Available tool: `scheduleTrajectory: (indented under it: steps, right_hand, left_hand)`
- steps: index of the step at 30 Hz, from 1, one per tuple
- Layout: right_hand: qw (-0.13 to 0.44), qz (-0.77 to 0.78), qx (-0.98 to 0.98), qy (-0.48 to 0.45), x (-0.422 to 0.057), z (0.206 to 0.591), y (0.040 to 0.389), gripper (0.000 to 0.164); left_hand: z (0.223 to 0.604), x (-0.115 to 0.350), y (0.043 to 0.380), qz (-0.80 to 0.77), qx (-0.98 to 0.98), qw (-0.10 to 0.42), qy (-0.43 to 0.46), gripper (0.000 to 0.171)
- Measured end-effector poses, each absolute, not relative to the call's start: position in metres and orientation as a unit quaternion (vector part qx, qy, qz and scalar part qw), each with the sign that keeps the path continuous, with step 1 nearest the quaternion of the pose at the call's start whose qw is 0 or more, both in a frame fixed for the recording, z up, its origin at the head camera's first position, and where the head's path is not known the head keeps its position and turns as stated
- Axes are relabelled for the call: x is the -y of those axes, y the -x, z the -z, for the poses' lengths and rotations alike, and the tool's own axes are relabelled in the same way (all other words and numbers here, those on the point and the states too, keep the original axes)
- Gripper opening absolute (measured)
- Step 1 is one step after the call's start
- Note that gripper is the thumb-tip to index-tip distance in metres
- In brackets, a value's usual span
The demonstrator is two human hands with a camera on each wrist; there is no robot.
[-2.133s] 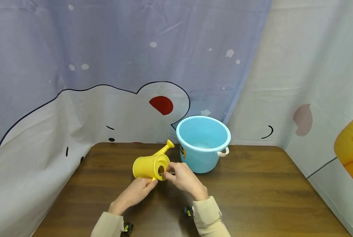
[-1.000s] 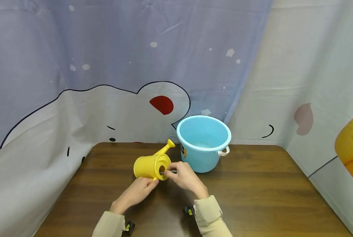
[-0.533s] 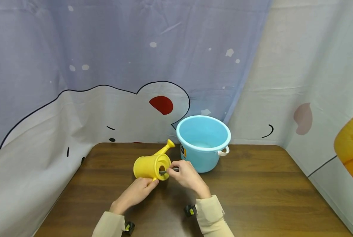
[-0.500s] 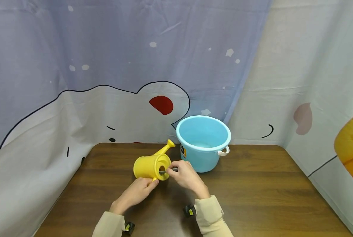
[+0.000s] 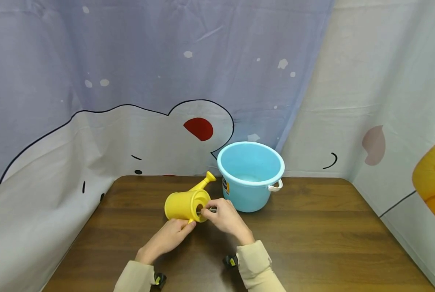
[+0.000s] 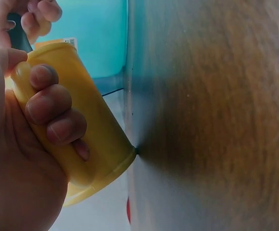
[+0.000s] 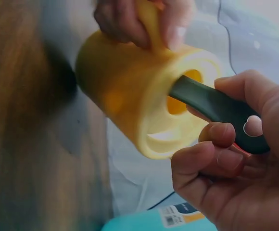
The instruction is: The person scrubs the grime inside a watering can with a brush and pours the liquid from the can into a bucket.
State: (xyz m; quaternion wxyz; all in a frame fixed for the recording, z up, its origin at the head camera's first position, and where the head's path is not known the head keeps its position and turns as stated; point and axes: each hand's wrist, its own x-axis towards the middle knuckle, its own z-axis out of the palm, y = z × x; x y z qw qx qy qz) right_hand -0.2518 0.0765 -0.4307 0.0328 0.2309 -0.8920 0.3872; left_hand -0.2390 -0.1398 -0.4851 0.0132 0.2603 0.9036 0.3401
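My left hand (image 5: 168, 235) grips a yellow watering can (image 5: 179, 205) by its handle, fingers curled through it in the left wrist view. The can is tilted on its side, its opening facing right and its spout pointing up to the back right. My right hand (image 5: 226, 217) pinches a dark green, flat handle (image 7: 211, 106) with a round hole at its end. The handle's far part goes in through the can's opening, so the tool's working end is hidden inside and its kind does not show.
A light blue bucket (image 5: 248, 198) with a white grip stands behind my right hand, close to the can's spout. The brown wooden table (image 5: 323, 231) extends to both sides. A patterned curtain (image 5: 159, 138) hangs behind it.
My right hand drew the green handle slightly right, out of the can, and has since moved back left toward the opening. The left hand and the watering can have stayed nearly still.
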Motion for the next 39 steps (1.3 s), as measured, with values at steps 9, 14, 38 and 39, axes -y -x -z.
scheduleTrajectory:
  steps: [9,14,38,39]
  right_hand:
    - [0.029,-0.395,0.892,-0.22,-0.091,0.416,0.247,0.014]
    - [0.029,-0.396,0.892,-0.219,-0.09,0.416,0.247,0.015]
    - [0.021,-0.391,0.893,-0.221,-0.087,0.419,0.248,0.014]
    - [0.02,-0.393,0.893,-0.219,-0.088,0.418,0.247,0.015]
  left_hand:
    - [0.485,0.14,0.239,-0.349,-0.901,0.026,-0.255,0.045]
    - [0.485,0.14,0.239,-0.347,-0.902,0.026,-0.255,0.047]
    - [0.484,0.14,0.239,-0.342,-0.902,0.02,-0.264,0.047]
    - [0.484,0.14,0.239,-0.343,-0.902,0.021,-0.263,0.047]
